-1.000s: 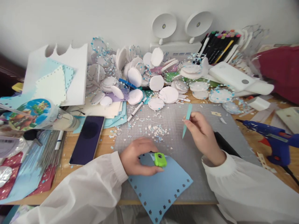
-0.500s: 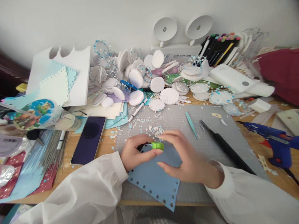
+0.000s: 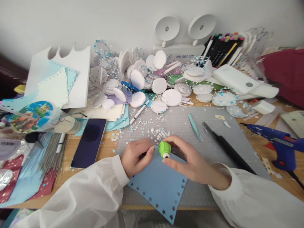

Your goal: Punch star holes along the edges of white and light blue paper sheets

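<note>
My right hand (image 3: 190,163) is closed on a small green craft punch (image 3: 164,148), thumb below and fingers above, with the punch's white part facing me. To its left, my left hand (image 3: 137,158) pinches the upper left edge of a sheet of blue paper (image 3: 161,183). Small flower-shaped holes run along the sheet's lower and side edges. The paper's near corner hangs over the table edge. Just beyond my hands lie many tiny punched paper flowers (image 3: 156,133) on a grey cutting mat (image 3: 169,120).
Turquoise tweezers (image 3: 194,127) and a black-handled tool (image 3: 229,150) lie right of my hands. A blue glue gun (image 3: 277,136) rests farther right. A phone (image 3: 89,143) lies left. White paper discs (image 3: 159,85) pile up behind, below a two-headed lamp (image 3: 167,29).
The green punch has passed from my left hand to my right hand and turned. My left hand now pinches the blue paper, which has shifted slightly towards me.
</note>
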Available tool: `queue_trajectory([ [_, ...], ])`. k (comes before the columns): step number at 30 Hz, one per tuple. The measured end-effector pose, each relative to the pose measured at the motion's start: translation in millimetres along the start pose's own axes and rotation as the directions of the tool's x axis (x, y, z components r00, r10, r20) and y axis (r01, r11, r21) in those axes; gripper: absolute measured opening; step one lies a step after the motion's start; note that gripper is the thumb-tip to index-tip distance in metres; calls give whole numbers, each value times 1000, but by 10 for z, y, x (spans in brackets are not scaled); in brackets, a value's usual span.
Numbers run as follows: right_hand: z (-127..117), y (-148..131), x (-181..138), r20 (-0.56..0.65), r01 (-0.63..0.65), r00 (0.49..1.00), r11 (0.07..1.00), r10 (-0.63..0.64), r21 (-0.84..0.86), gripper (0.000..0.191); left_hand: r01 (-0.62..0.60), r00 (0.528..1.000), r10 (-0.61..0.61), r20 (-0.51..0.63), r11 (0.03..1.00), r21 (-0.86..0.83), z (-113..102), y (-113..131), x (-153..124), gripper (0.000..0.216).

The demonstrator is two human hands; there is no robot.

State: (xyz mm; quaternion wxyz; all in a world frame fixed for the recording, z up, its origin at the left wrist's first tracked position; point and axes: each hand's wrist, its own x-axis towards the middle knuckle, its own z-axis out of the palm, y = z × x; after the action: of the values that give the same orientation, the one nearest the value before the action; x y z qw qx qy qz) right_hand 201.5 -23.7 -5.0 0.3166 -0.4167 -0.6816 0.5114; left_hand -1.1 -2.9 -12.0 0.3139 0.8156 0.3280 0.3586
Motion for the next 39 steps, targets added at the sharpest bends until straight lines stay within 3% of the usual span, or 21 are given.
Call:
queue_trajectory([
  [5, -63, -24, 34, 62, -80, 995, 995, 76, 65, 26, 12, 1000, -13, 5, 999, 52, -11, 19, 1, 23],
  [11, -124, -26, 38, 42, -108, 993, 993, 107, 36, 27, 72, 995, -66, -74, 994, 83, -26, 15, 22, 26],
  [18, -116, -43, 39, 81, -102, 992, 995, 101, 4, 30, 31, 999, -30, -12, 994, 101, -8, -2, 1, 24],
  [27, -115, -28, 64, 48, -143, 988, 989, 144, -25, 29, 19, 1000, -19, -1, 995, 96, -10, -5, 0, 24],
  [39, -122, -46, 87, 94, -116, 989, 993, 118, -25, 28, 6, 1000, -7, 1, 995, 104, -4, -16, -3, 25],
])
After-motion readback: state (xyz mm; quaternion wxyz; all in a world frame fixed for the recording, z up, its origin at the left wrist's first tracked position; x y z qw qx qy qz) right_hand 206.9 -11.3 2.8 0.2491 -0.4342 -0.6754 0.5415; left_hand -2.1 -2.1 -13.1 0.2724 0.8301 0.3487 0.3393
